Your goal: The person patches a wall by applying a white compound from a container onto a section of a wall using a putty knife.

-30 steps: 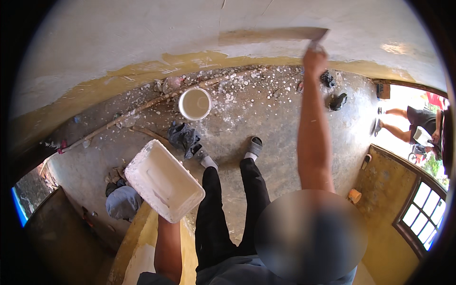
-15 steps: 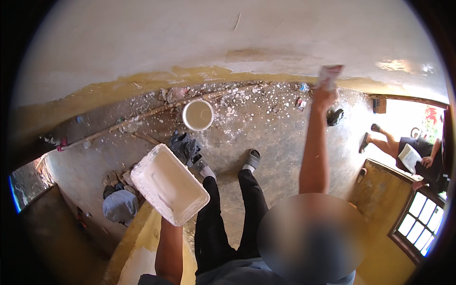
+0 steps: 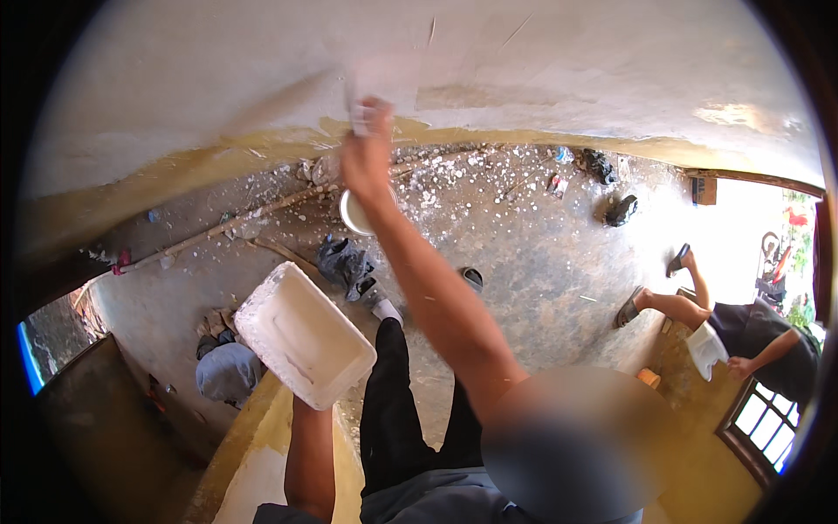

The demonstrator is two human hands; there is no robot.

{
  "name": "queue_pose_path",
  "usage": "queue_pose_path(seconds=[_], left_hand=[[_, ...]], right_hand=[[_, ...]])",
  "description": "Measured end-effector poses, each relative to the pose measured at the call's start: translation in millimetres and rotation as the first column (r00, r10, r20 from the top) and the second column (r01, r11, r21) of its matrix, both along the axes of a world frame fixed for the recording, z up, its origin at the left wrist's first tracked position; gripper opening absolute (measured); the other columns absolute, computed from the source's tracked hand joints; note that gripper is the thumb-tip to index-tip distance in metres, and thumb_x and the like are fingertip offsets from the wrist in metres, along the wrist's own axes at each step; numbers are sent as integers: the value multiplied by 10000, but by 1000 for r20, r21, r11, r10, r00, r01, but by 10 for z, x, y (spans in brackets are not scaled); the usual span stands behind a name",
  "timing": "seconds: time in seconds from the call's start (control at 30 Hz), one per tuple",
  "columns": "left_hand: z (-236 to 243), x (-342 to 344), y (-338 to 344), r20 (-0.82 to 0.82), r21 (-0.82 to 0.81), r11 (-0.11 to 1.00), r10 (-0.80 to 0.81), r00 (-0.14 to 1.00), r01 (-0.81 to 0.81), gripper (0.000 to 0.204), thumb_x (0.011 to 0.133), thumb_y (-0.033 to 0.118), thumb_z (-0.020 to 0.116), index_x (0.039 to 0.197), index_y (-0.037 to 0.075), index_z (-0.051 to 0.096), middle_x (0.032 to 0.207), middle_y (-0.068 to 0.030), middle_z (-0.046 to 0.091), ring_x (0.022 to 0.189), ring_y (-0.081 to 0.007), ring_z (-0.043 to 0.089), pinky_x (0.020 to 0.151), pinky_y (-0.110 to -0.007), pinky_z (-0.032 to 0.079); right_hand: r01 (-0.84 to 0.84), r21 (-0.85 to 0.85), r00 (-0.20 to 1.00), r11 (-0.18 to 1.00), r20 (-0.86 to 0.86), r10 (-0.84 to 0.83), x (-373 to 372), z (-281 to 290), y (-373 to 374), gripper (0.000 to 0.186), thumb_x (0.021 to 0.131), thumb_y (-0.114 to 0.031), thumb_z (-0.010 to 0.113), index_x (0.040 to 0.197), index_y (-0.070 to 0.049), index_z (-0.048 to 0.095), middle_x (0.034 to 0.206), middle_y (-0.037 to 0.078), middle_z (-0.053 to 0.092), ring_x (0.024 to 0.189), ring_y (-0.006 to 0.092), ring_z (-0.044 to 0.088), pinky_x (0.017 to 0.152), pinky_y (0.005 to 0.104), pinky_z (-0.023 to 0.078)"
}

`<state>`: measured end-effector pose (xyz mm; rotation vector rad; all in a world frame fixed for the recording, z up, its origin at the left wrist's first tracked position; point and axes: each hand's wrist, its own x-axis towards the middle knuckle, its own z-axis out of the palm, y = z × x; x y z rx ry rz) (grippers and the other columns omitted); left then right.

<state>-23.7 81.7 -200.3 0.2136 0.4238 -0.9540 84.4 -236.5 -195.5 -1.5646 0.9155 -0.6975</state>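
My right hand (image 3: 367, 155) reaches far up and grips a flat putty blade (image 3: 375, 83), blurred, pressed against the pale plastered wall (image 3: 541, 61) just above its yellow lower band (image 3: 218, 162). My left hand is hidden beneath a white rectangular tray (image 3: 301, 336) that it holds up from below at waist height; only the forearm (image 3: 312, 454) shows. My black-trousered legs (image 3: 397, 393) stand over the dusty floor.
A white bucket (image 3: 352, 214) sits on the floor near the wall, with a dark rag (image 3: 342, 262) beside it and plaster crumbs scattered around. Another person (image 3: 742, 336) sits at right near a window (image 3: 766, 417). A yellow ledge (image 3: 253, 445) runs below the tray.
My right hand swept the blade leftward along the wall, from far right to the upper middle. The tray stayed held at my left.
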Motion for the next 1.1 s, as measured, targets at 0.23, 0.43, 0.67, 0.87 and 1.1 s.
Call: queue_pose_path(seconds=[0.23,0.43,0.67,0.87,1.1], left_hand=[[65,-46,0,-6,-16,1000,13,1000,-13,689,921,538,486,1498,221,284,1558,-131,237,1397,-390,277,1134,-634,121],[63,-2,8,-16,-16,1000,2,1000,-2,681,926,546,469,1498,225,286,1559,-127,239,1400,-387,275,1136,-631,117],[39,49,50,-7,21,1000,13,1000,-13,673,931,556,450,1498,229,289,1559,-123,242,1403,-383,272,1138,-627,112],[23,48,167,-9,38,998,56,998,-56,667,936,564,433,1497,233,291,1560,-120,245,1405,-380,270,1140,-623,108],[113,42,91,-117,71,993,104,988,-97,626,950,527,449,1460,178,353,1501,-122,344,1365,-355,341,1126,-586,188]], right_hand=[[598,-17,789,801,183,-586,-1974,560,-1977,454,941,-263,513,1298,-26,361,1147,166,451,1102,311,514,866,433,539],[455,-526,875,718,117,-469,-1013,596,-1763,200,840,-26,503,1027,16,560,1177,144,452,968,246,551,742,319,528],[-200,-158,979,967,-74,191,333,651,407,518,784,36,433,1294,-46,477,1239,261,503,1125,408,486,998,509,386],[218,53,966,974,132,-223,-1153,1,-948,351,943,-218,484,1238,-27,481,1236,177,486,1133,266,517,926,405,481],[544,41,825,838,159,-543,-1582,230,-2339,357,889,-30,481,1241,-42,423,1136,141,494,724,154,497,466,243,445]])
